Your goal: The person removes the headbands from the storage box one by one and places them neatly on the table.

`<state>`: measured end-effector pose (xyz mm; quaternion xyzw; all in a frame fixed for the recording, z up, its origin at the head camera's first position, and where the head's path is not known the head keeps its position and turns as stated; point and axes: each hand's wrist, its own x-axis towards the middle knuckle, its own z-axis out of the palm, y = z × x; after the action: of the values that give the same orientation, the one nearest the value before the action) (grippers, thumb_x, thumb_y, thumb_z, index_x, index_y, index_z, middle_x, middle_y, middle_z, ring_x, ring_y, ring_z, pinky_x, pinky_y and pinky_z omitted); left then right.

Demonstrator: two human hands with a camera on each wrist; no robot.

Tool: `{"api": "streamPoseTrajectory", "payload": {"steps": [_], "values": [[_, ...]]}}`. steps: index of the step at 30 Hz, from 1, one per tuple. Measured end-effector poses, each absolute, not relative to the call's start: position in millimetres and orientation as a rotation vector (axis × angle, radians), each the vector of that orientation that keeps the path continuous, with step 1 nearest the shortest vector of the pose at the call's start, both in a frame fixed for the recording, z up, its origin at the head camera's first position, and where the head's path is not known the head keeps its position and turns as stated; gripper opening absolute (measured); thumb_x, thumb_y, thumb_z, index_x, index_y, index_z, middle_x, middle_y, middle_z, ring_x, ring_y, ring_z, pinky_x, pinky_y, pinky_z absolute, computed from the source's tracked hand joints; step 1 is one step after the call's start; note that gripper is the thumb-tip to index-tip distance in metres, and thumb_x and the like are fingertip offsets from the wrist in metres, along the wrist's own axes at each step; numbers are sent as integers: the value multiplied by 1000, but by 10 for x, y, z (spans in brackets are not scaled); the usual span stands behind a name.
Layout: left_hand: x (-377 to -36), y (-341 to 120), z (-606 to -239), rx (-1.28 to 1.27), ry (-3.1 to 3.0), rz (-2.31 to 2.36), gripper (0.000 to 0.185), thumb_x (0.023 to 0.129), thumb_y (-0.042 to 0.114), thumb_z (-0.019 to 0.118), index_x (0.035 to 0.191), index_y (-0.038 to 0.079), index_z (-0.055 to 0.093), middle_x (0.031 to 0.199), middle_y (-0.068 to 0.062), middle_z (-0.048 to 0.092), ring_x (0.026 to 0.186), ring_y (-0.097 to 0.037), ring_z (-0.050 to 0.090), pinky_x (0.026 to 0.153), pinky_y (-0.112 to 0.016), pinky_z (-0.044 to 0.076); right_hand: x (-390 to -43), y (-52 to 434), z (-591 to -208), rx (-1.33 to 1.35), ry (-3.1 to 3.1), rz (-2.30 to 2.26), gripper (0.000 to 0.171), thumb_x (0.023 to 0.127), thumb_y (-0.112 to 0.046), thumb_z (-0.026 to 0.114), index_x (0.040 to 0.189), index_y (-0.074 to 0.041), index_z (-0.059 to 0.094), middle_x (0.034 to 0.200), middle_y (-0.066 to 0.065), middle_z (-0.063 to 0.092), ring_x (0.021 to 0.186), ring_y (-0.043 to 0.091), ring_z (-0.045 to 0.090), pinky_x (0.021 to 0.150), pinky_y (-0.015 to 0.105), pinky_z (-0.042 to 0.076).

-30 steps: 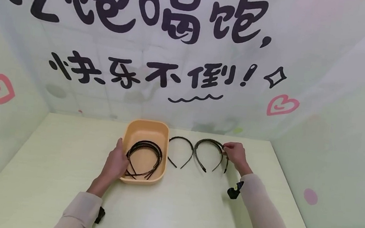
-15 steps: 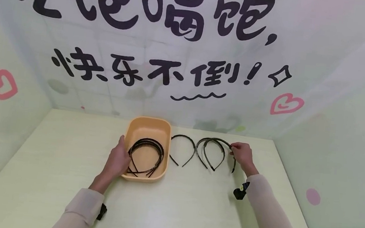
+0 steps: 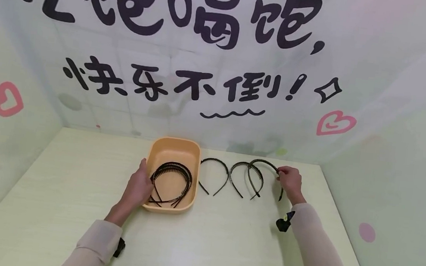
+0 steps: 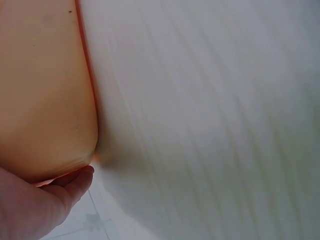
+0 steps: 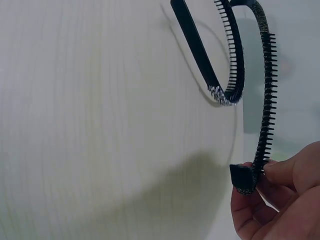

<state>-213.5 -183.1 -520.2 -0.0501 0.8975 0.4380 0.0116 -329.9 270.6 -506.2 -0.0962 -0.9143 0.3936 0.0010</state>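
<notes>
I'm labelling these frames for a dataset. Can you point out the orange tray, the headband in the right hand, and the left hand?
orange tray [image 3: 174,146]: head view, far inner wall.
headband in the right hand [image 5: 266,95]: right wrist view, toothed band.
left hand [image 3: 138,188]: head view, back of hand.

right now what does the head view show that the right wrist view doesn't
Only the head view shows the orange plastic tray holding black toothed headbands, the left hand resting against the tray's side, and a thin black headband lying on the pale green table. Only the right wrist view shows the comb teeth and the glittery tip up close. Both show the right hand pinching a black toothed plastic headband.
</notes>
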Motion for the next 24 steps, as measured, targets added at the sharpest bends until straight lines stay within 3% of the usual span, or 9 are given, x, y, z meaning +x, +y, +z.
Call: {"api": "streamPoseTrajectory", "payload": {"steps": [4,7,12,17,20,24], "values": [[-2124,-1824,-5205,-162,2804,1340,71,93,-4,32,155,-8,-4,126,-43,53,56,-21,53,52,-32,43,-3293,2792,-5086,-321,-2879,1202,33,101,-6,44,124,6,64,124,28,64,102,36,69,65,24,47],[-2119,-1826,-5208,-159,2822,1312,71,93,-5,33,154,-10,-3,140,-43,42,69,-25,59,60,-34,47,-3287,2851,-5097,-338,-2885,1188,33,100,-6,44,123,6,64,123,28,64,102,36,69,64,23,46],[-2123,-1829,-5202,-159,2834,1295,70,93,-5,32,154,-11,-3,144,-42,36,88,-33,63,72,-39,50,-3296,2930,-5092,-351,-2884,1164,34,100,-6,44,123,6,64,122,28,64,103,37,68,62,23,44],[-2139,-1830,-5190,-149,2857,1293,69,94,-5,31,153,-12,-1,145,-41,35,115,-44,58,88,-49,50,-3316,3001,-5087,-373,-2884,1151,34,101,-7,43,124,5,64,123,28,64,104,36,67,62,23,44],[-2143,-1830,-5187,-141,2869,1289,69,94,-4,32,153,-13,-1,144,-42,36,117,-45,57,87,-49,51,-3325,3048,-5089,-386,-2877,1145,34,100,-7,43,124,5,64,122,28,64,103,37,67,62,24,43],[-2139,-1831,-5185,-141,2871,1280,69,93,-5,33,153,-13,-1,141,-43,39,96,-39,65,72,-41,52,-3326,3096,-5088,-385,-2869,1118,34,99,-7,44,122,6,65,118,28,67,100,37,67,60,25,43]]}}
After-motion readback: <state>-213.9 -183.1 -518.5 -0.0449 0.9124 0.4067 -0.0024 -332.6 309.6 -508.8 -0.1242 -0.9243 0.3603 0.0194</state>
